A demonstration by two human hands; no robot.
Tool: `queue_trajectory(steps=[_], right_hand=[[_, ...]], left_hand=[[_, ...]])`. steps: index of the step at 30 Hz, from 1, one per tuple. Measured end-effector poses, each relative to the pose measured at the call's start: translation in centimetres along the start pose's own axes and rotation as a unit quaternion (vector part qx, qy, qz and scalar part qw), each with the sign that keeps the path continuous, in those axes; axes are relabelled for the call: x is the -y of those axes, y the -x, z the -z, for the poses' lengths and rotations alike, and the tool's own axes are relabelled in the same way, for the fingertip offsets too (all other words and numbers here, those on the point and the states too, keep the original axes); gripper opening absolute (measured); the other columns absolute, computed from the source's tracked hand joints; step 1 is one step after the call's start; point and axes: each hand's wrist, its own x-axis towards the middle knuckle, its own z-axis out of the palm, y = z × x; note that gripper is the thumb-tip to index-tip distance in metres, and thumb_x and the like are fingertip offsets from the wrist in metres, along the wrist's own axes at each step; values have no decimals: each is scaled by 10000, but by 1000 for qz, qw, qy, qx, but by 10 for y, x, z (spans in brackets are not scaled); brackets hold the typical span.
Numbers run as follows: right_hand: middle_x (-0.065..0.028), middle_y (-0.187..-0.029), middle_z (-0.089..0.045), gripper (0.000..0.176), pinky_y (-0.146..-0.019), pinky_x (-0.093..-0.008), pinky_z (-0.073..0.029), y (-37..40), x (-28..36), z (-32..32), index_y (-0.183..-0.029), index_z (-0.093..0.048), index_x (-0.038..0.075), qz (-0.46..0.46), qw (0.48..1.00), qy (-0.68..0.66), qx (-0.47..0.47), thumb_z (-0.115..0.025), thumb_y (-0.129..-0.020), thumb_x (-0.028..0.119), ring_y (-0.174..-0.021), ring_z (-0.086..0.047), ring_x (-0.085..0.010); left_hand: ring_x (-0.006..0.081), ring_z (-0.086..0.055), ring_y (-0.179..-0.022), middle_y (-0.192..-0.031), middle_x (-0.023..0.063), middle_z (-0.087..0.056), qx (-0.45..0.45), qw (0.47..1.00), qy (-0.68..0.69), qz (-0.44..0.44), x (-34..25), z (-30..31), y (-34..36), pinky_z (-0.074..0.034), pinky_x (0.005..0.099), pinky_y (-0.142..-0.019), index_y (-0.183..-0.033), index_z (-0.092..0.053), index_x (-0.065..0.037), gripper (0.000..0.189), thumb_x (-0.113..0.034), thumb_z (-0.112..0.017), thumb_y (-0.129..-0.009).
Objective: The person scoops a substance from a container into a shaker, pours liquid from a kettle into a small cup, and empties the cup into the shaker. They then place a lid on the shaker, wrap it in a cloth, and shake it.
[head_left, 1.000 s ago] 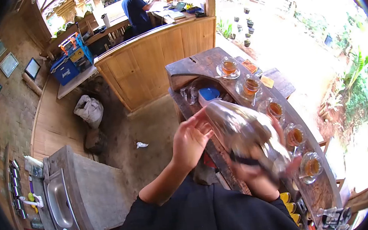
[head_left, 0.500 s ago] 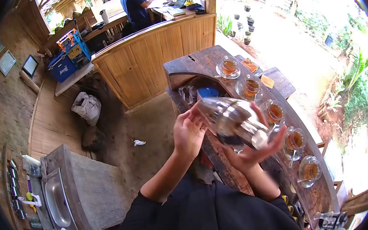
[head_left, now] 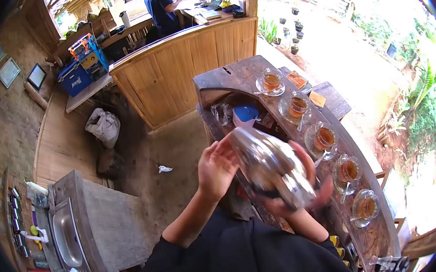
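Observation:
Tilted between my hands is a shiny metal cocktail shaker (head_left: pixel 270 165), blurred by motion. The palm and fingers of my left hand (head_left: pixel 217 171) press against its upper left end. My right hand (head_left: pixel 320 192), smeared, wraps its lower right end, partly hidden behind the metal. Just beyond, along the curved wooden counter (head_left: pixel 374 233), stand several glass cups of amber drink on glass saucers with spoons. The nearest to my right hand are a cup (head_left: pixel 324 138) and another cup (head_left: pixel 348 170).
A blue container (head_left: pixel 246 114) sits on the shelf under the counter top. At lower left there is a steel sink (head_left: pixel 68 237). A wooden partition (head_left: pixel 187 76) crosses the back, with a person (head_left: pixel 161 11) in dark blue behind it. A white sack (head_left: pixel 103 126) rests on the floor.
The shaker has swung lower, its right end tipping further down. Both hands have moved with it, still holding it. The cups stay in place.

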Motion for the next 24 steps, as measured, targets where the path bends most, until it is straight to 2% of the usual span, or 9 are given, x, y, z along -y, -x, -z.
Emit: queue_trajectory(steps=[4, 6, 8, 13, 16, 17, 21, 22, 24], right_hand=[[-156, -1219, -593, 755, -903, -406, -414, 1, 7, 15, -1277, -414, -29, 49, 998, -3, -43, -820, -761, 343, -1010, -556, -309], [-152, -1264, -564, 682, -897, -425, -413, 4, -21, -14, -1246, -430, -14, 195, 938, 19, -287, -803, -785, 323, -969, -550, -285], [-180, -1369, -464, 874, -972, -441, -412, -33, 6, 25, -1434, -300, -27, 48, 995, 47, 70, -800, -788, 286, -1103, -542, -272], [-240, -1340, -486, 838, -959, -447, -432, -10, 2, 22, -1420, -311, -22, -38, 989, -103, -97, -788, -793, 262, -1143, -544, -322], [-277, -1323, -500, 816, -952, -451, -445, -6, -1, 30, -1412, -317, -19, -93, 989, 13, 113, -780, -795, 248, -1167, -546, -352], [-258, -1368, -458, 894, -1003, -464, -424, -31, -13, -6, -1445, -267, -7, 113, 994, 1, 1, -799, -776, 254, -1202, -524, -346], [-255, -1369, -444, 925, -1037, -496, -439, -21, 16, 5, -1417, -293, 15, -110, 963, -233, -85, -835, -752, 360, -1220, -533, -366], [-250, -1395, -413, 951, -1029, -496, -450, -1, -26, -13, -1417, -301, 29, 79, 966, -166, -183, -846, -733, 402, -1218, -536, -366], [-247, -1400, -412, 984, -1044, -530, -420, -39, -6, -47, -1438, -282, 29, 66, 885, -330, -321, -855, -721, 385, -1188, -554, -387]], left_hand=[[224, -519, -1234, -1342, 122, -573, 81, 997, 8, 6, -5, -22, 16, -328, 389, -1096, -1401, -451, 17, 585, -367, -446, -959], [221, -481, -1281, -1390, 112, -533, 137, 991, 4, 12, -11, -36, 12, -313, 384, -1104, -1425, -418, 10, 603, -363, -459, -954], [215, -439, -1321, -1441, 99, -483, 162, 979, -84, -87, -21, -57, -7, -298, 371, -1109, -1456, -375, -9, 632, -370, -481, -948], [217, -385, -1364, -1473, 89, -445, 253, 967, -30, -17, -21, -36, -6, -256, 392, -1131, -1488, -324, -29, 695, -398, -508, -928], [221, -361, -1388, -1511, 92, -403, 140, 990, -20, 21, -13, -27, 0, -237, 398, -1137, -1505, -300, -52, 722, -424, -505, -921], [221, -361, -1388, -1511, 92, -403, 138, 990, -22, 21, -12, -20, -1, -237, 398, -1137, -1505, -300, -52, 722, -424, -505, -921], [212, -383, -1362, -1479, 74, -433, 175, 984, -27, -4, -19, -39, -7, -236, 397, -1133, -1502, -305, -56, 692, -419, -475, -939], [207, -397, -1343, -1450, 67, -462, 252, 967, -46, -5, -19, -53, -2, -241, 397, -1128, -1492, -324, -55, 663, -409, -461, -949], [188, -412, -1309, -1436, 55, -472, 277, 960, -34, -10, -26, -70, -13, -265, 383, -1109, -1478, -345, -57, 630, -383, -460, -952]])
